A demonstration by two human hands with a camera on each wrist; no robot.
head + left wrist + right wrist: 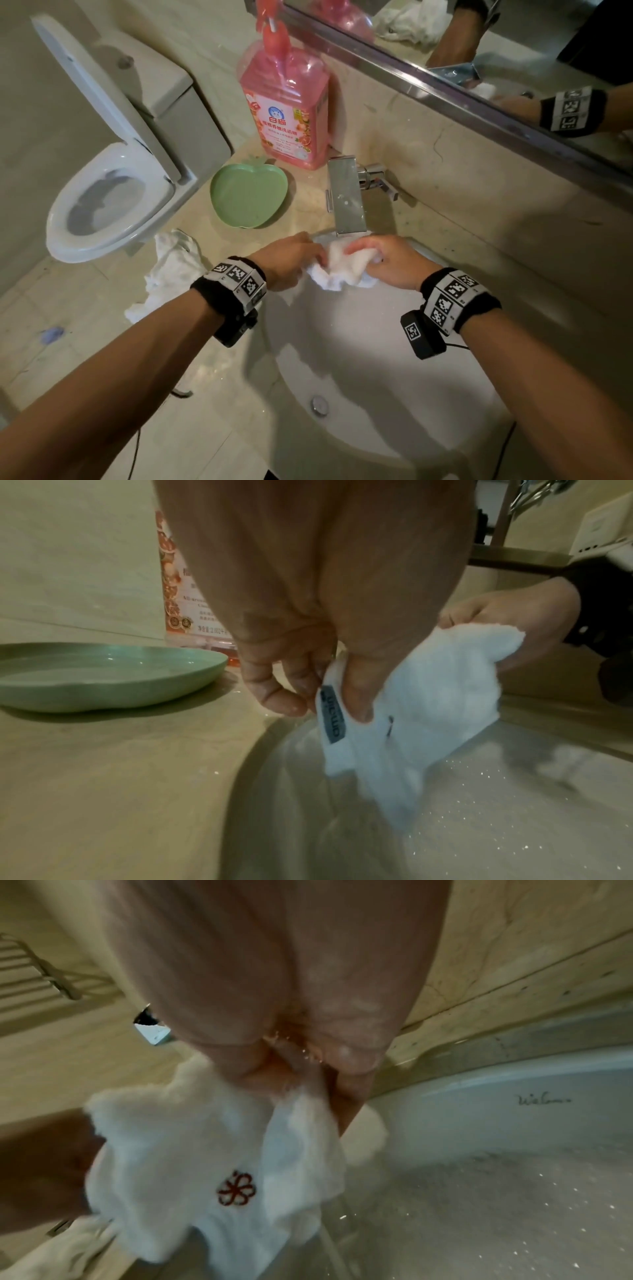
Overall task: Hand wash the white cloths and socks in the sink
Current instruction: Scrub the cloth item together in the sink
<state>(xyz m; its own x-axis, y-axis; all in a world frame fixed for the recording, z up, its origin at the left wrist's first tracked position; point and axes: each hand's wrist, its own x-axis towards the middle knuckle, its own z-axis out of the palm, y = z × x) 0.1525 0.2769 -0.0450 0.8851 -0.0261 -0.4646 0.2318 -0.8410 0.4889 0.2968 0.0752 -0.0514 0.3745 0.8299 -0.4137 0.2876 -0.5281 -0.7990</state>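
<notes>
A small white cloth (pixel 342 270) hangs bunched over the back of the white sink (pixel 376 377), just below the chrome faucet (pixel 346 198). My left hand (pixel 291 260) pinches its left edge and my right hand (pixel 387 260) grips its right side. The left wrist view shows the cloth (pixel 421 704) with a grey label, thumb and fingers (pixel 274 693) curled on it. In the right wrist view the cloth (pixel 192 1164) bears a red flower mark. More white cloths (pixel 171 274) lie piled on the counter left of the sink.
A pink detergent bottle (pixel 287 113) and a green apple-shaped dish (pixel 246 195) stand on the counter behind the pile. An open toilet (pixel 102 198) is at left. A mirror (pixel 513 51) runs along the back wall. The sink drain (pixel 319 405) sits low in the basin.
</notes>
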